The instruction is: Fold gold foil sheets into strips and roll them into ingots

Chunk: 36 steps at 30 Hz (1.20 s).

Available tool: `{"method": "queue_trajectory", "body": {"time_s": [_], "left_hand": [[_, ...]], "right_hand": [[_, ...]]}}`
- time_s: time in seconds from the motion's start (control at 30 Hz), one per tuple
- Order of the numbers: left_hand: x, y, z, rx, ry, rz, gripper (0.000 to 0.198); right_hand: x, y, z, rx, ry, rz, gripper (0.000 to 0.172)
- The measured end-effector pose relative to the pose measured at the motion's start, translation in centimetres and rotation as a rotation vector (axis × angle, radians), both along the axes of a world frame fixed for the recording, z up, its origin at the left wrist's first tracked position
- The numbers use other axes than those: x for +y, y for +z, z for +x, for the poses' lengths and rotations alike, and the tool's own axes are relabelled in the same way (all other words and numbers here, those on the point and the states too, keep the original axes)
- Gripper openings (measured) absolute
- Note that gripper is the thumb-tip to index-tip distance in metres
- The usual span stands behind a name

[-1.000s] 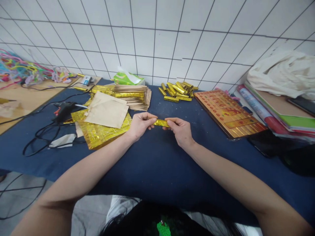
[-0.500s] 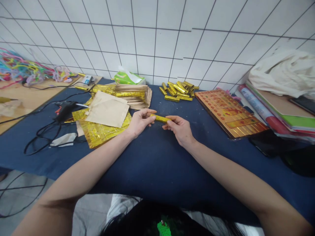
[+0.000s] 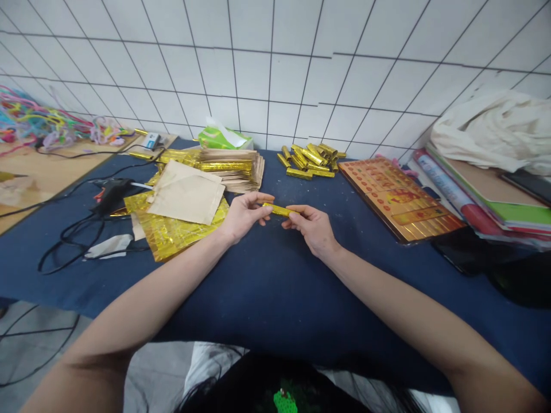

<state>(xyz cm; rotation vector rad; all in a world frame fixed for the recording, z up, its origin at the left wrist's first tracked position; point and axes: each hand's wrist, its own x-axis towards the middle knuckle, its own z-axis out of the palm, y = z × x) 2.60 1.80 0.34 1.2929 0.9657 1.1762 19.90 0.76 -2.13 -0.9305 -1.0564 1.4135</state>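
A small gold foil roll (image 3: 279,210) is held level between my two hands, above the blue cloth (image 3: 275,275). My left hand (image 3: 249,215) pinches its left end between thumb and fingers. The roll's right end is in the grip of my right hand (image 3: 310,225), with the fingers partly hiding it. Beyond my hands lies a pile of similar gold rolls (image 3: 312,159). Left of my left hand, a square of brown paper (image 3: 185,192) rests on gold foil sheets (image 3: 172,232), in front of a stack of brown papers (image 3: 241,179).
A black glue gun (image 3: 112,195) with tangled cable and a white scrap (image 3: 109,245) lie at the left. Near the wall stands a green tissue pack (image 3: 221,137). To the right are orange-gold printed sheets (image 3: 400,201), folders (image 3: 486,195) and white cloth (image 3: 495,129).
Both hands still hold the gold roll, which has shifted very slightly to the left in view. The whole scene has moved a little with the camera.
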Motion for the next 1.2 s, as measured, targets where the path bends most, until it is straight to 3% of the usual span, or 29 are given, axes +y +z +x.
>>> {"method": "queue_trajectory", "body": {"time_s": [0.13,0.5,1.2], "left_hand": [[-0.1,0.4,-0.1,0.022,-0.045,0.002,0.029],[-0.2,0.5,0.2,0.046,0.011,-0.024,0.028],[0.1,-0.8,0.5,-0.004,0.141,-0.067,0.024]], "right_hand": [[-0.1,0.2,0.1,0.013,0.043,-0.026,0.024],[-0.1,0.1,0.0,-0.013,0.044,-0.015,0.027],[-0.3,0.2,0.1,-0.124,-0.101,-0.010,0.024]]}}
